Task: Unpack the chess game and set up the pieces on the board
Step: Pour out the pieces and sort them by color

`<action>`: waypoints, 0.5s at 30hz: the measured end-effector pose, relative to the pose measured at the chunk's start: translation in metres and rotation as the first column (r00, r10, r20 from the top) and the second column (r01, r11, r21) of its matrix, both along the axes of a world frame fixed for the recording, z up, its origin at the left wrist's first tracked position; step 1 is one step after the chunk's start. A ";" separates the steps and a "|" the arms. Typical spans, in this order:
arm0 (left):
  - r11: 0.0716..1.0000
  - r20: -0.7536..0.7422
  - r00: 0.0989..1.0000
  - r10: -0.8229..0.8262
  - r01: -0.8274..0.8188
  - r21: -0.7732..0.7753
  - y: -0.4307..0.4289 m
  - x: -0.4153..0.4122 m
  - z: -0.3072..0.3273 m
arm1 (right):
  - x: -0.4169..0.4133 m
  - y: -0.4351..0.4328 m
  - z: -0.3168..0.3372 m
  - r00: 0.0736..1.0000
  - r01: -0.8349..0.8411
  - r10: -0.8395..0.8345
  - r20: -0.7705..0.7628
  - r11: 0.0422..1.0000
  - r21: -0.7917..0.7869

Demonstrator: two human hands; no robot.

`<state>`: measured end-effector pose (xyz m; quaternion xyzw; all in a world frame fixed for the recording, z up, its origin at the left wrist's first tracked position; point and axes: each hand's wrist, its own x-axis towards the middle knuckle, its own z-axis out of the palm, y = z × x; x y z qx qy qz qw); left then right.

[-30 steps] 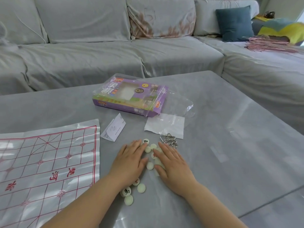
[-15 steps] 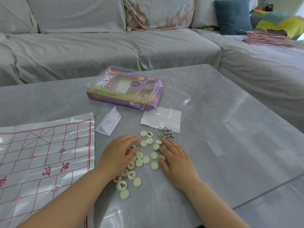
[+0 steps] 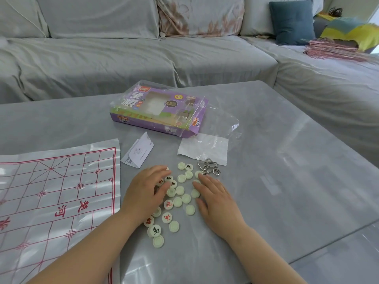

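Glossy grey bench (image 3: 287, 160) before a grey sofa (image 3: 123, 58), xiangqi discs (image 3: 177, 201) scattered right of the board sheet (image 3: 61, 191), purple game box (image 3: 160, 107) beyond, left hand (image 3: 143, 193) arched over discs, grip unclear, right hand (image 3: 219, 203) flat on discs.

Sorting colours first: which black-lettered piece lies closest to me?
The black-lettered piece beside your left forearm, just beyond the nearest blank disc; the others lie up by your fingers.
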<state>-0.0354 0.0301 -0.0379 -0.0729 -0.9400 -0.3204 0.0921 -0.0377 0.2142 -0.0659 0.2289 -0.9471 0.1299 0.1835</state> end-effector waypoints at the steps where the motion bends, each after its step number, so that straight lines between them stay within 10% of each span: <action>1: 1.000 0.010 1.000 -0.019 0.019 -0.010 -0.002 0.003 0.001 | -0.001 0.000 0.000 1.000 0.026 -0.026 -0.015 1.000 -0.006; 15: 0.978 0.104 0.988 0.112 -0.128 0.164 -0.014 -0.005 0.006 | 0.001 -0.002 -0.006 0.984 0.006 -0.048 -0.169 0.971 -0.237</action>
